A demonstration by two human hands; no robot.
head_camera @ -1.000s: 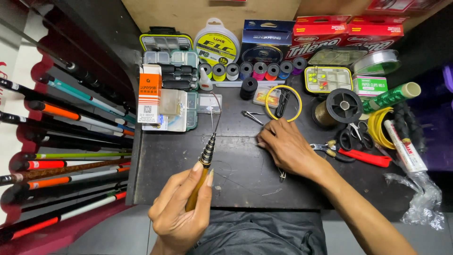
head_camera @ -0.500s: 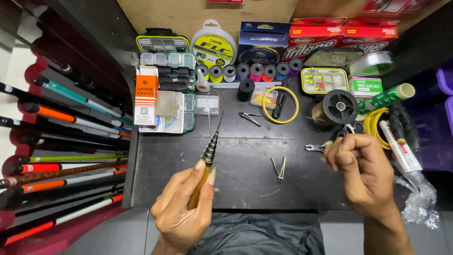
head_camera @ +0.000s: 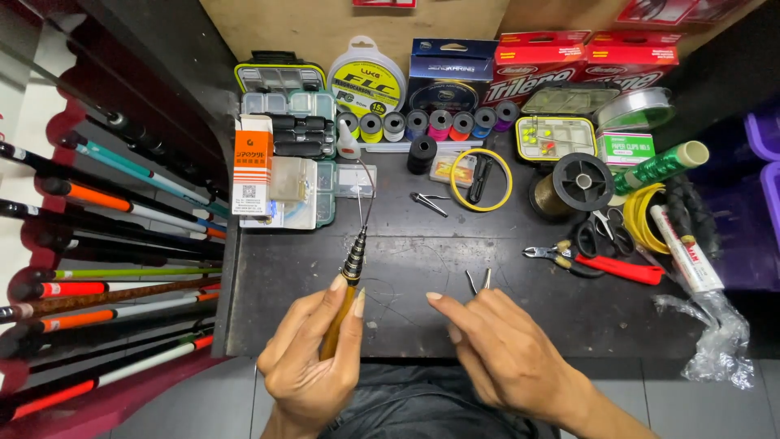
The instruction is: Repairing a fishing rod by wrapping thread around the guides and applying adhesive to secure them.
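Dark bench [head_camera: 617, 325] is carrying tackle boxes, line spools and tools, with fishing rods [head_camera: 106, 219] lying racked along its left edge. Left hand [head_camera: 313, 366] is gripping a rod section [head_camera: 345, 293] near the bench's front edge, fingers closed around its amber handle, the thin wire tip pointing away. Right hand [head_camera: 508, 354] is hovering loosely open, holding nothing, fingertips just beside a small metal clip [head_camera: 479, 280]. Red-handled pliers [head_camera: 593, 262] are lying further right.
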